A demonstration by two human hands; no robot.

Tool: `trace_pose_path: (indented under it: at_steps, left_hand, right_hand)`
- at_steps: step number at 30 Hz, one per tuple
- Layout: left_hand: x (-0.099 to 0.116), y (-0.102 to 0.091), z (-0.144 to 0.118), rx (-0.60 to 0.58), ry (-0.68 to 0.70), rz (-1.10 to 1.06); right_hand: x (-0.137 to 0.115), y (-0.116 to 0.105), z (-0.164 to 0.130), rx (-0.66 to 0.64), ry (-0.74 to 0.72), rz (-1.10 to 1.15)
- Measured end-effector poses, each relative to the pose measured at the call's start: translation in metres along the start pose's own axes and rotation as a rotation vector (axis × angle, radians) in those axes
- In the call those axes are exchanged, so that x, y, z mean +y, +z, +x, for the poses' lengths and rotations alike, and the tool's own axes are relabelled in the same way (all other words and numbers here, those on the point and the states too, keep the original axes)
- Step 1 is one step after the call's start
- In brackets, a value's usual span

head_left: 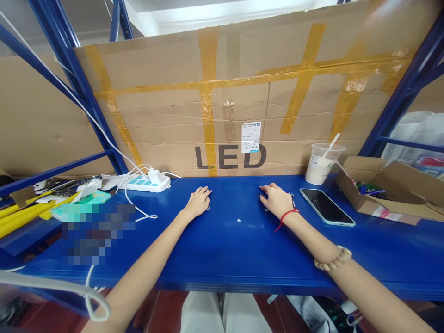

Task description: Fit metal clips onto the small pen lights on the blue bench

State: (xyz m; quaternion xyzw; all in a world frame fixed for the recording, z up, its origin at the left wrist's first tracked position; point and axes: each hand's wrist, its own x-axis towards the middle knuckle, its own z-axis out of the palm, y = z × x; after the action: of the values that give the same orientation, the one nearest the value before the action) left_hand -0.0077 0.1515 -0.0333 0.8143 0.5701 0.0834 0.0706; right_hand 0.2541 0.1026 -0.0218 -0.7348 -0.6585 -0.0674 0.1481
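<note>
My left hand point(199, 201) rests palm down on the blue table point(239, 249), fingers stretched out and nothing visible in them. Palm down too, my right hand point(277, 200) lies farther right on the same surface, its fingers loosely extended and apart. A red string bracelet circles the right wrist, and a beaded one sits higher on that forearm. Just right of this hand lies a smartphone point(326, 206), screen up and dark, in a pale case. What is under both palms is hidden.
Behind stands a large cardboard sheet point(166, 120) marked LED. At left are a white power strip point(147, 184) with cables, yellow tools point(38, 212) and a pixelated patch. A drink cup point(317, 169) with a straw and an open cardboard box point(381, 208) stand at right.
</note>
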Motion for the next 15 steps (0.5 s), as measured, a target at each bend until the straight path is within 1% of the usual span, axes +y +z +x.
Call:
trace_pose_path:
  at_steps: [5,9,11,15]
  left_hand:
    - [0.001,-0.003,-0.001,-0.012,-0.098,0.069]
    - [-0.005,-0.007,-0.003,-0.016,-0.166,0.08]
    - [-0.008,-0.01,-0.004,-0.039,-0.193,0.075]
    - [-0.012,-0.016,-0.006,-0.109,-0.201,0.075]
  right_hand:
    - [0.006,0.001,0.003,-0.08,0.033,-0.011]
    - [0.004,0.001,0.002,-0.027,0.025,-0.004]
    - [0.004,0.0,0.001,-0.021,0.045,-0.005]
    - [0.003,0.0,0.001,-0.079,0.044,-0.024]
